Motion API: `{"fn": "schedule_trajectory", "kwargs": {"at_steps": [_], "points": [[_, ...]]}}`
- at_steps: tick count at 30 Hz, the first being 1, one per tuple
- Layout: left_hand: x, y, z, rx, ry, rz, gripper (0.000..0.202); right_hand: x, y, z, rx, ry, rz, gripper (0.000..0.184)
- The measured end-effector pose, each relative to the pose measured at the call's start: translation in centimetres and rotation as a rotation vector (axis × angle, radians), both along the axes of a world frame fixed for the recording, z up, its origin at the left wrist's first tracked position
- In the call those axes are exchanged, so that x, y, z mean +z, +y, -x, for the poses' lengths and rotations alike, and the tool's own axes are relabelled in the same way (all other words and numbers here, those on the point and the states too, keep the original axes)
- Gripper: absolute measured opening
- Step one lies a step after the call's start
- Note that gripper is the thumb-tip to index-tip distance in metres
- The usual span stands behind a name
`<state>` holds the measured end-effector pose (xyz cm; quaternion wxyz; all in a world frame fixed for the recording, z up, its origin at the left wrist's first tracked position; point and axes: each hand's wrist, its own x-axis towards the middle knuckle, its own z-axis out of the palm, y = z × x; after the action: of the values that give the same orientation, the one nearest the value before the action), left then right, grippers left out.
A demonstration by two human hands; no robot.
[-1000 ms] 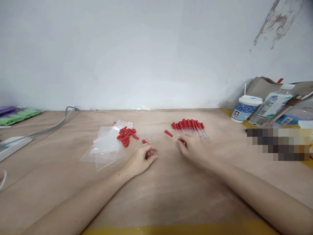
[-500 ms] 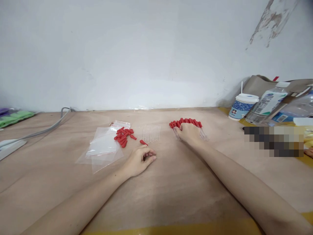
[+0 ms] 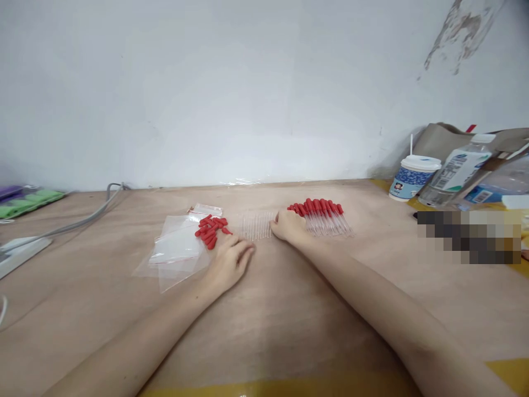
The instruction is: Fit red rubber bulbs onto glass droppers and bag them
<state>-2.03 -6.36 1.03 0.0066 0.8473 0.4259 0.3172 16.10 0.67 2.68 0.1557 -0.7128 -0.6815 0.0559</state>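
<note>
My left hand (image 3: 229, 262) rests on the table, its fingers curled and closed, just in front of a pile of red rubber bulbs (image 3: 210, 231). Whatever lies under its fingertips is hidden. Side by side in the middle lies a row of thin clear dropper tubes (image 3: 255, 226). My right hand (image 3: 290, 225) is at the right end of that row, thumb and finger pinched at the last tube. Right of it, several droppers (image 3: 324, 212) with red bulbs fitted on clear tubes lie in a neat row, partly covered by the hand.
Clear zip bags (image 3: 176, 251) lie left of the bulbs. A grey cable (image 3: 93, 212) and a green pack (image 3: 33, 204) are at the far left. A paper cup (image 3: 413, 179) with a straw and a plastic bottle (image 3: 458, 171) stand back right. A wall closes off the back.
My right hand has moved left from the droppers to the tubes. My left hand has shifted slightly back and left, over the spot where a single red bulb lay; that bulb is now out of sight.
</note>
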Motion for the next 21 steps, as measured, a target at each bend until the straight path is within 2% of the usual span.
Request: {"fn": "schedule_trajectory", "kwargs": {"at_steps": [2,4,9,14,17,20,21], "points": [[0.0,1.0,1.0,0.09,0.059,-0.148,0.021,0.3,0.6,0.4,-0.013,0.01,0.043,0.026],[-0.2,2.0,1.8,0.116,0.134,-0.214,0.021,0.5,1.0,0.5,-0.019,0.018,0.085,0.024],[-0.7,2.8,2.4,0.089,0.219,-0.208,0.017,0.8,0.9,0.8,-0.004,0.014,0.106,0.022],[-0.4,1.9,1.8,0.044,0.138,-0.197,0.01,0.2,-1.5,0.2,0.05,-0.021,-0.048,0.026],[0.0,0.9,1.1,0.006,0.034,-0.112,0.009,-1.0,-3.6,-1.5,0.189,-0.027,-0.181,0.022],[0.2,-0.2,0.1,-0.029,-0.104,0.069,0.01,-2.6,-5.8,-4.0,0.508,0.081,-0.384,0.016],[0.2,-0.6,-0.3,-0.038,-0.161,0.129,0.011,-3.1,-6.4,-4.8,0.561,0.128,-0.447,0.016]]}}
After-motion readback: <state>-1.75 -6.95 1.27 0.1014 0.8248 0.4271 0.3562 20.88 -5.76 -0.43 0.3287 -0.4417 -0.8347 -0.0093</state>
